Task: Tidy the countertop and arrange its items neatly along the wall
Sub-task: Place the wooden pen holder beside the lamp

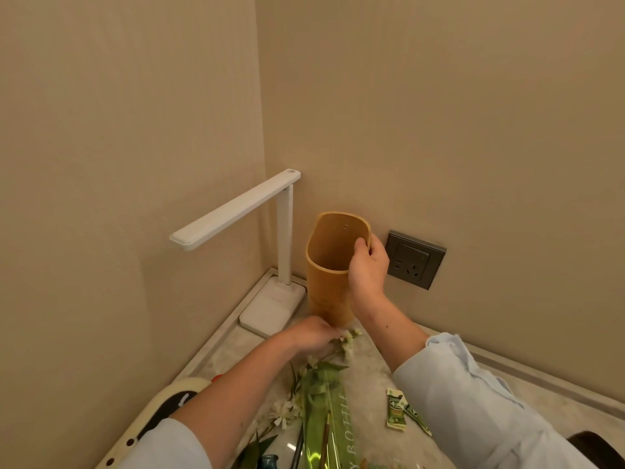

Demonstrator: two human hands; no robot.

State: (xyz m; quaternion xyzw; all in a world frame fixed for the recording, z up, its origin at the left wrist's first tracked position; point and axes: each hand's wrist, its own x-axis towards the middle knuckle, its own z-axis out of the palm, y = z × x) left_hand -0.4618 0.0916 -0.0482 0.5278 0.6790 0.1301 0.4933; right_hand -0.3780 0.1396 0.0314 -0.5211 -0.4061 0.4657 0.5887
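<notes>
Countertop corner: R hand grips yellow holder rim; L hand on flowers, grip unclear.

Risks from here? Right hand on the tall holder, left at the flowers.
1. The right hand grips the yellow holder only by its rim; tall and narrow, it may tip into the lamp close beside it.
2. The left hand holds flowers whose leaves overlap the green bottle; pulling them could roll it.

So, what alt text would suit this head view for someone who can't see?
A person's right hand grips the rim of a tall yellow holder in a countertop corner beside a white desk lamp; the left hand touches white flowers.
</notes>
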